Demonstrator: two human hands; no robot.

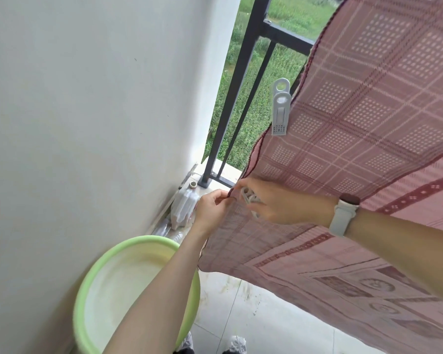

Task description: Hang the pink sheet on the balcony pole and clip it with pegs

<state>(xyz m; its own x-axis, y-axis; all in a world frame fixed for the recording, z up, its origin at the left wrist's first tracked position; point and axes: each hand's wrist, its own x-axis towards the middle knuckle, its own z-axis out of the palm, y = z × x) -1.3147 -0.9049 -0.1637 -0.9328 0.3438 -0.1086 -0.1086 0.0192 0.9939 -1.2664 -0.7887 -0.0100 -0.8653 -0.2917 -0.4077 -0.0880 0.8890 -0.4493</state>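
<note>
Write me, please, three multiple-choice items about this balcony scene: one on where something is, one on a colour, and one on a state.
1. Where is the basin?
A. on the floor by the wall
B. on the railing
C. under the sheet's far end

2. What colour is the peg already clipped on the pink sheet?
A. pink
B. pale grey
C. green

3. What does the right hand hold?
A. nothing
B. the basin
C. a second peg

Answers: 1 A, it stands beside the white wall; 2 B, its plastic is pale grey; 3 C, fingers curl round it while the left hand pinches the hem.
</note>
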